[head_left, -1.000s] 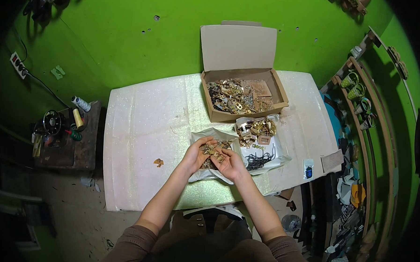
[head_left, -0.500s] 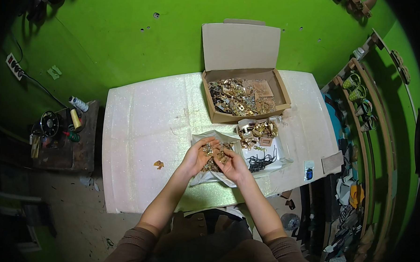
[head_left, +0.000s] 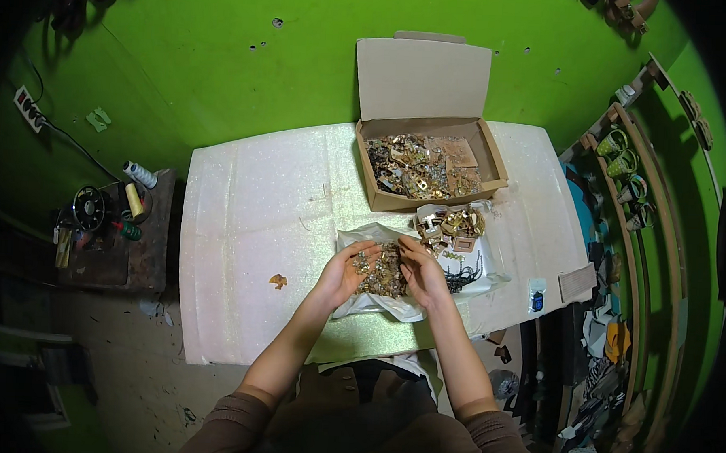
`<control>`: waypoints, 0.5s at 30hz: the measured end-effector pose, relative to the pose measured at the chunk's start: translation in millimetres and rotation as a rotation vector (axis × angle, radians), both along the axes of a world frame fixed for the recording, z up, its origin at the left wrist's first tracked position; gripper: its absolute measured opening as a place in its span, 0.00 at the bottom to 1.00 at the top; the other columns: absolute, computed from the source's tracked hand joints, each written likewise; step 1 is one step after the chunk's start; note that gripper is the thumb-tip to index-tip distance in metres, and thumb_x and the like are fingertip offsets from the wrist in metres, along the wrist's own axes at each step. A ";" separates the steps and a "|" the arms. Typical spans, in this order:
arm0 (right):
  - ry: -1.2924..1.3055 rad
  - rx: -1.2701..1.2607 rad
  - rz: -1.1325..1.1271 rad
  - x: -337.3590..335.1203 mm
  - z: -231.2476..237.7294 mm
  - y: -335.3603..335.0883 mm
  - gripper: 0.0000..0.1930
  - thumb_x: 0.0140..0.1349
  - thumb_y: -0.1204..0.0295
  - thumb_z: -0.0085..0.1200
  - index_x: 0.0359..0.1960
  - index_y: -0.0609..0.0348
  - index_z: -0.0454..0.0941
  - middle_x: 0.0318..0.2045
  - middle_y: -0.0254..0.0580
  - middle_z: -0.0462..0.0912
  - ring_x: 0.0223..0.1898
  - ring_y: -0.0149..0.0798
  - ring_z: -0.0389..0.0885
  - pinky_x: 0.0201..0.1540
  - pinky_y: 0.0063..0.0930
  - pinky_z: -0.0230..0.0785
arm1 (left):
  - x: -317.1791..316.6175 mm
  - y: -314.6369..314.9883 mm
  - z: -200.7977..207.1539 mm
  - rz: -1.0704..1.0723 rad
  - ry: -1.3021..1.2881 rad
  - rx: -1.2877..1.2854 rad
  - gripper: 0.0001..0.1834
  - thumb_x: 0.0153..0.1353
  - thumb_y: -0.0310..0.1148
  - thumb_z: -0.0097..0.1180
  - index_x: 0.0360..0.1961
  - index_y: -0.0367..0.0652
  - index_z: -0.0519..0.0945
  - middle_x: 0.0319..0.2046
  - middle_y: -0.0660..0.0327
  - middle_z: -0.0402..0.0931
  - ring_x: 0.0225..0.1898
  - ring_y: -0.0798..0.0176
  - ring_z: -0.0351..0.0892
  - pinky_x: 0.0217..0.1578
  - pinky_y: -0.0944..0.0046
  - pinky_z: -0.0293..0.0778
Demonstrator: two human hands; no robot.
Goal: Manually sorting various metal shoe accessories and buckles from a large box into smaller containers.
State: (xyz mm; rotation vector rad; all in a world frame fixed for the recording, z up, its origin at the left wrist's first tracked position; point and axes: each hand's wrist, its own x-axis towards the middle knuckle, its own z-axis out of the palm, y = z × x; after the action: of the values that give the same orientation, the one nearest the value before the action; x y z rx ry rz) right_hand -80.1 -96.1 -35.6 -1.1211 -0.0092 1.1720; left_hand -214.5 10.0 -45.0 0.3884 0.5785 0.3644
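Note:
A white-lined shallow tray (head_left: 354, 241) at the near middle of the table holds a heap of small gold and silver metal fittings (head_left: 385, 278). My left hand (head_left: 345, 276) is cupped at the heap's left side, with a few of the fittings lying against its palm and fingers. At the heap's right edge is my right hand (head_left: 422, 274), its fingers apart and nothing visible in them. The fittings are too small to tell their exact kinds.
Behind stands an open cardboard box (head_left: 396, 202) full of metal hardware. A second white tray (head_left: 490, 272) at the right holds larger buckles (head_left: 452, 222) and black cords (head_left: 461, 276). A brown scrap (head_left: 278, 281) lies left, a small blue packet (head_left: 537, 299) right.
My hands have moved apart, the right one shifting right and letting go of its fittings. The heap between them now shows. The whole view has shifted slightly.

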 end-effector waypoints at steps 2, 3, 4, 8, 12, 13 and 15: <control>0.006 -0.014 -0.021 -6.6 -4.2 -5.3 0.19 0.56 0.77 0.40 0.51 0.60 0.65 0.46 0.35 0.71 0.43 0.26 0.69 0.46 0.18 0.59 | 1.5 -1.5 2.8 0.000 -0.001 0.009 0.17 0.61 0.30 0.34 0.47 0.30 0.64 0.44 0.51 0.68 0.48 0.59 0.67 0.50 0.65 0.64; 0.012 -0.030 -0.043 -9.3 -5.8 -7.5 0.19 0.56 0.76 0.40 0.52 0.59 0.65 0.47 0.34 0.71 0.43 0.27 0.69 0.46 0.18 0.59 | 3.4 -3.2 4.8 -0.004 0.014 0.116 0.17 0.61 0.31 0.34 0.47 0.31 0.64 0.44 0.51 0.68 0.48 0.60 0.67 0.51 0.65 0.64; 0.012 -0.029 -0.043 -10.8 -6.8 -9.2 0.19 0.56 0.76 0.40 0.52 0.59 0.65 0.47 0.34 0.71 0.43 0.27 0.69 0.46 0.18 0.59 | 4.8 -5.0 6.1 -0.008 0.029 0.222 0.17 0.62 0.32 0.33 0.47 0.31 0.65 0.45 0.52 0.68 0.48 0.61 0.67 0.51 0.65 0.63; 0.086 -0.025 -0.035 -15.0 -5.2 -12.9 0.18 0.57 0.76 0.39 0.51 0.60 0.65 0.47 0.35 0.71 0.44 0.28 0.69 0.46 0.19 0.60 | 4.4 -8.1 0.4 -0.123 0.121 0.488 0.19 0.63 0.34 0.32 0.48 0.32 0.65 0.45 0.53 0.68 0.49 0.63 0.66 0.53 0.66 0.60; 0.006 0.020 -0.050 -12.0 0.2 -17.5 0.18 0.57 0.78 0.39 0.51 0.62 0.65 0.47 0.37 0.71 0.45 0.31 0.70 0.47 0.21 0.62 | 0.9 -13.5 15.4 -0.233 0.196 0.560 0.22 0.64 0.39 0.28 0.52 0.35 0.64 0.51 0.55 0.65 0.54 0.64 0.61 0.56 0.65 0.53; 0.006 0.023 -0.054 -12.0 2.4 -18.6 0.18 0.57 0.78 0.39 0.51 0.62 0.65 0.47 0.37 0.71 0.45 0.31 0.70 0.47 0.21 0.62 | -0.6 -15.1 22.0 -0.261 0.203 0.528 0.24 0.64 0.41 0.27 0.54 0.37 0.63 0.53 0.56 0.63 0.56 0.63 0.58 0.57 0.65 0.51; -0.231 0.019 -0.032 -15.7 11.4 -17.3 0.16 0.57 0.78 0.38 0.48 0.63 0.68 0.45 0.39 0.72 0.46 0.33 0.71 0.48 0.23 0.62 | -5.9 -16.9 34.6 -0.265 0.187 0.506 0.25 0.64 0.43 0.27 0.55 0.38 0.62 0.55 0.57 0.60 0.57 0.63 0.57 0.57 0.65 0.50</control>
State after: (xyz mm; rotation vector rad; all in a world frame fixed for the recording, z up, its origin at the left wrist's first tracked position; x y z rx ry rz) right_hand -95.8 -113.4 -24.2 -1.2304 -0.1794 1.0064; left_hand -220.4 -6.9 -10.4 0.9839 0.6053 0.2163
